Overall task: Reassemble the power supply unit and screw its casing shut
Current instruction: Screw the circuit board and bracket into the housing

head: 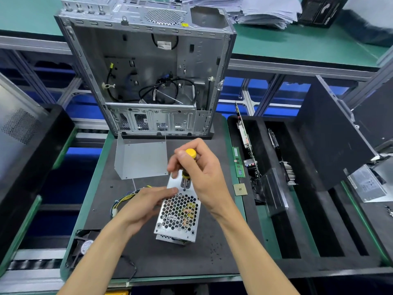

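Power supply [177, 216] is sitting on the table [148, 258] just in front of the computer case [146, 67], left hand [146, 204] gripping its side to steady it while right hand [198, 167] is holding the screwdriver [187, 167] upright, apparently driving a top-edge screw.

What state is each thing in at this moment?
Power supply: on the mat, grille side up, casing on.
Screwdriver: upright, tip at the casing's top edge.
Right hand: grips the screwdriver.
Left hand: steadies the power supply.
Computer case: side open, nearly bare inside.
Fan: lying loose at the mat's corner.
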### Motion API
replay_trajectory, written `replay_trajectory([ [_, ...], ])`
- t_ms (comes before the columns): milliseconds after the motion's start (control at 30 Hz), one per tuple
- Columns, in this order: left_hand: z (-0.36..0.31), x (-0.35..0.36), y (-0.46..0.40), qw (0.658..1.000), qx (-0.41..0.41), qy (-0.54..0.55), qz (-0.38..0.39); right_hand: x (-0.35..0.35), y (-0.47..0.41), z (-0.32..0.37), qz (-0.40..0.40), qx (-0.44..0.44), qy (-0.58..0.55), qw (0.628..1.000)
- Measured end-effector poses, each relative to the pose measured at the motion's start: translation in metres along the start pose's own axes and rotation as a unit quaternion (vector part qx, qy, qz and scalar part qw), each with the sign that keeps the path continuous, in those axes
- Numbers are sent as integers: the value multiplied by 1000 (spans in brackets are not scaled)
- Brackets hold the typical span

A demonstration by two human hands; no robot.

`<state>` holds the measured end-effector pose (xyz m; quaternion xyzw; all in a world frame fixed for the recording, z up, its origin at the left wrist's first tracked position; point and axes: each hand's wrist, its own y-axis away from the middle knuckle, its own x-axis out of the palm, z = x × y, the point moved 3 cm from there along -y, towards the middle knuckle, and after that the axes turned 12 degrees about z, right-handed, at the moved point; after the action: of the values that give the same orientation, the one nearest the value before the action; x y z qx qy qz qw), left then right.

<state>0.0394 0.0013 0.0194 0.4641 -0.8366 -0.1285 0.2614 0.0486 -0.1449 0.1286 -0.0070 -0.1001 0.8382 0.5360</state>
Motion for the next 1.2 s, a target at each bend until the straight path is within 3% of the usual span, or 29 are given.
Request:
replay_trajectory([
  [100,-1,1,0,1000,3,3,-7,-5,-2,-1,-21,12,-6,1000],
  [267,-1,1,0,1000,0,3,-4,-11,-12,1,23,51,-17,998],
  [533,0,0,-1,1000,3,9,3,-2,-11,-6,22,85,41,995],
  [733,-1,0,1,1000,5,1,4,-3,-7,-8,-22,65,17,998],
  [967,-2,4,4,999,-8,-4,-30,-2,-4,-8,-2,55,53,997],
  [1200,6,10,8,995,29,-36,-89,-13,10,8,-74,-40,-36,996],
])
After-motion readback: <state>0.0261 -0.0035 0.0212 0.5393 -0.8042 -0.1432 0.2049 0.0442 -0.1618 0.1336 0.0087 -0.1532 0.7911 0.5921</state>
